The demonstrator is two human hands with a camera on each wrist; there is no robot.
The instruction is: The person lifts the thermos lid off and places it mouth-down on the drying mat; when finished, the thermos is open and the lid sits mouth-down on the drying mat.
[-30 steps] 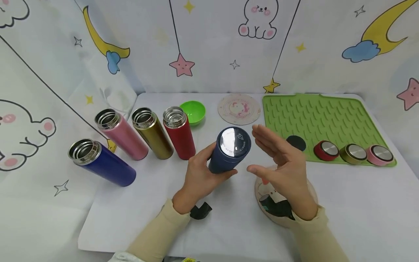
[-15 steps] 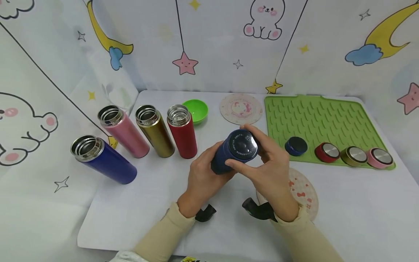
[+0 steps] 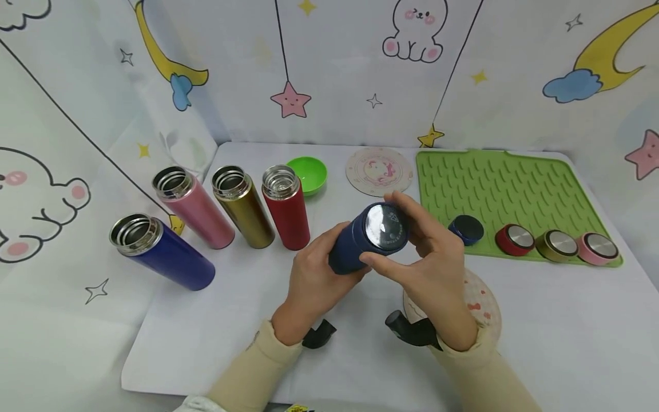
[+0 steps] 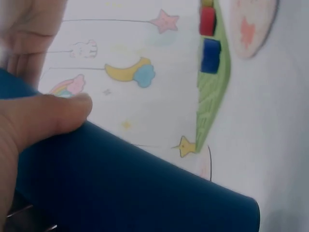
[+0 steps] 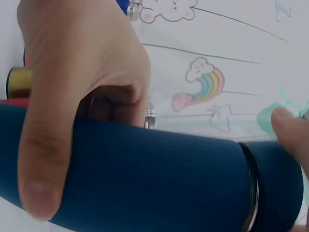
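Note:
A dark blue thermos bottle (image 3: 346, 247) is held above the table, tilted with its lid towards the head camera. My left hand (image 3: 316, 272) grips the body, the thumb lying across it in the right wrist view. With fingers and thumb on opposite sides, my right hand (image 3: 435, 263) holds the lid (image 3: 386, 228), whose top is glossy black with small print. A thin shiny band (image 5: 253, 183) runs between lid and body in the right wrist view. The palm side of my left hand is hidden behind the bottle.
Lidless blue (image 3: 167, 252), pink (image 3: 198, 209), gold (image 3: 244, 209) and red bottles (image 3: 286, 212) stand at left near a green bowl (image 3: 309, 174). Blue (image 3: 465, 229), red (image 3: 515, 239), gold (image 3: 557, 246) and pink lids (image 3: 597, 249) line the green mat's (image 3: 504, 189) front edge. Round coasters lie about.
My right hand has come in from beside the bottle and taken hold of its lid. The bottle has tipped and shifted slightly right; my left hand keeps its grip.

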